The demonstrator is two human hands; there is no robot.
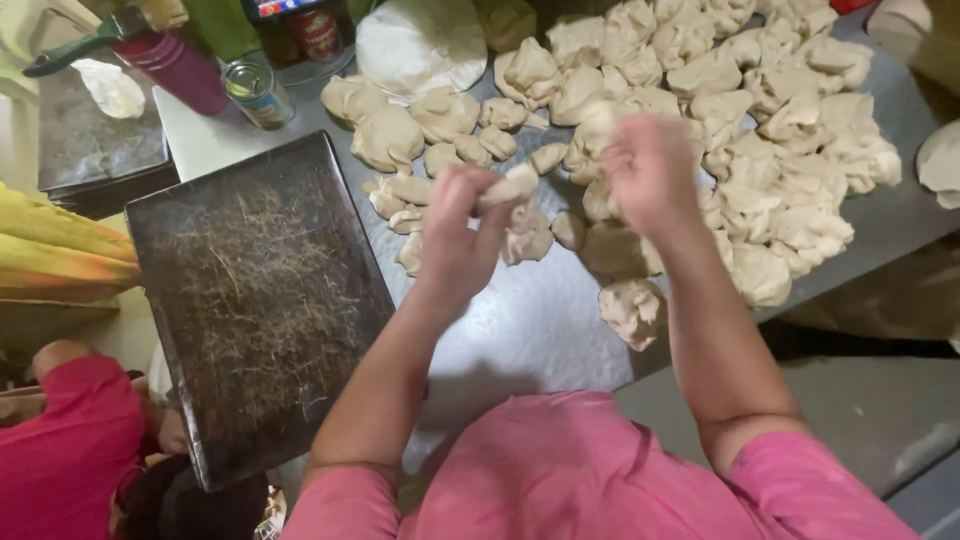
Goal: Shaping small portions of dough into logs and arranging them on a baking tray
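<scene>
Gripping a small dough piece (508,184) w/ fingers closed on it, left hand (462,228) is raised above the metal table (530,330). Right hand (650,172) is blurred, apart from left; can't tell if it holds anything. Dough lumps (760,120) heaped beyond, dark baking tray (262,300) at left, pale flat dough round (420,45) near a tin can (256,93).

At the far left edge of the worktop (560,320) stands a small round tin (257,93) with a green and yellow label. Behind it, a dark jar (318,32) carries a red label, beside a container (272,8) with a blue-and-red label.
</scene>
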